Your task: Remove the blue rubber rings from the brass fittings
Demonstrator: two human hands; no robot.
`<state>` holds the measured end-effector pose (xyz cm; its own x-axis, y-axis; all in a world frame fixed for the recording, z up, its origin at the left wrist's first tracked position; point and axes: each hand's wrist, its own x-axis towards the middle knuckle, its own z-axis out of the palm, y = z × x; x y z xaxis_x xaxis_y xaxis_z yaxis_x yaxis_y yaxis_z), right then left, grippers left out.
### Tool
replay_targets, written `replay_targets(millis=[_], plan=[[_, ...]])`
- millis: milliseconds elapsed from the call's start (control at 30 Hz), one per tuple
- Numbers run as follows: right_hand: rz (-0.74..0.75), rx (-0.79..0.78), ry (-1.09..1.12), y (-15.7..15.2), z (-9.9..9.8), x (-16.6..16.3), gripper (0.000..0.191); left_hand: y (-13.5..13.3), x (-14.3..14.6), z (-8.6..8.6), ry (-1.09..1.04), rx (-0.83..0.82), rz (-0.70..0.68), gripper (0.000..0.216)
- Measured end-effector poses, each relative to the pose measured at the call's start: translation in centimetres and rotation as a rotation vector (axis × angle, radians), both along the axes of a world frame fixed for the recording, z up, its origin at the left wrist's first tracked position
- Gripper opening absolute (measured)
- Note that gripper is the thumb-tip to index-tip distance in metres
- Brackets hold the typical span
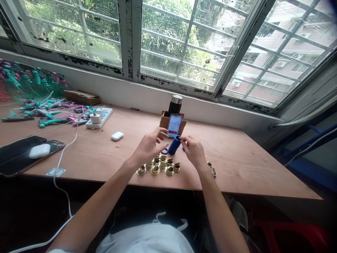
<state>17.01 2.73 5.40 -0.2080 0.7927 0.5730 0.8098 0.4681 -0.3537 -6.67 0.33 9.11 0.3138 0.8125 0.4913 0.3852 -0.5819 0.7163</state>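
A leaning stack of blue rings (173, 146) rises from the table in front of a propped phone (174, 125). At its top edge, the thumb and fingertips of my right hand (194, 150) pinch a blue ring. My left hand (151, 143) hovers just left of the stack, thumb and fingers apart, with nothing visible in it. Beneath it a loose blue ring (164, 151) lies flat. Several gold-coloured metal caps (162, 165) are grouped nearer the table's front edge. More small metal pieces (213, 172) sit beside my right wrist, partly hidden by it.
The phone leans on a cardboard box (164, 121) with a black bottle (175, 104) in it. At left are a power strip (105, 117), a white earbud case (117, 136), pliers (50, 119), a cable (64, 149) and dark phones (19, 154). Windows line the back.
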Motion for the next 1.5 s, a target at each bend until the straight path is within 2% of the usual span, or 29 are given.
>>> replay_targets(millis=[133,267,333,467,600,700,833,1000,1133,1233,1333,1433,1500], plan=[[-0.023,0.022,0.036,0.1,-0.2,0.6,0.026,0.0,0.0,-0.1,0.0,-0.005,0.008,0.043],[-0.14,0.031,-0.002,0.7,-0.6,2.0,0.032,0.1,-0.1,-0.1,0.008,-0.005,0.024,0.041],[-0.199,-0.016,-0.089,1.2,-0.9,2.7,0.038,0.1,-0.1,-0.1,-0.001,-0.001,0.028,0.04],[-0.273,-0.217,-0.281,2.1,-2.0,3.4,0.049,0.1,-0.1,-0.1,-0.021,-0.004,0.049,0.039],[-0.276,-0.346,-0.397,2.7,-3.1,2.9,0.034,-0.1,0.0,0.0,-0.022,-0.017,0.056,0.036],[-0.278,-0.345,-0.404,2.8,-3.6,2.5,0.02,-0.2,0.0,0.1,-0.03,-0.026,0.054,0.035],[-0.281,-0.328,-0.374,1.8,-3.5,2.4,0.015,-0.2,-0.1,0.1,-0.052,-0.035,0.056,0.034],[-0.307,-0.228,-0.157,0.0,-3.1,3.3,0.016,-0.4,-0.1,0.2,-0.071,-0.036,0.068,0.033],[-0.356,-0.201,0.147,-0.2,-2.9,6.9,0.024,-0.5,-0.2,0.5,-0.067,-0.042,0.069,0.034],[-0.219,-0.303,0.498,-0.5,-3.1,10.5,0.034,-0.5,-0.3,0.6,-0.066,-0.062,0.08,0.034],[-0.075,-0.389,0.757,-1.1,-3.8,12.8,0.038,-0.5,-0.3,0.6,-0.066,-0.087,0.112,0.034],[-0.013,-0.479,0.963,-1.5,-4.7,13.2,0.037,-0.4,-0.3,0.4,-0.065,-0.091,0.121,0.035],[-0.005,-0.504,1.023,-1.2,-5.3,12.6,0.035,-0.3,-0.2,0.3,-0.066,-0.091,0.113,0.035]])
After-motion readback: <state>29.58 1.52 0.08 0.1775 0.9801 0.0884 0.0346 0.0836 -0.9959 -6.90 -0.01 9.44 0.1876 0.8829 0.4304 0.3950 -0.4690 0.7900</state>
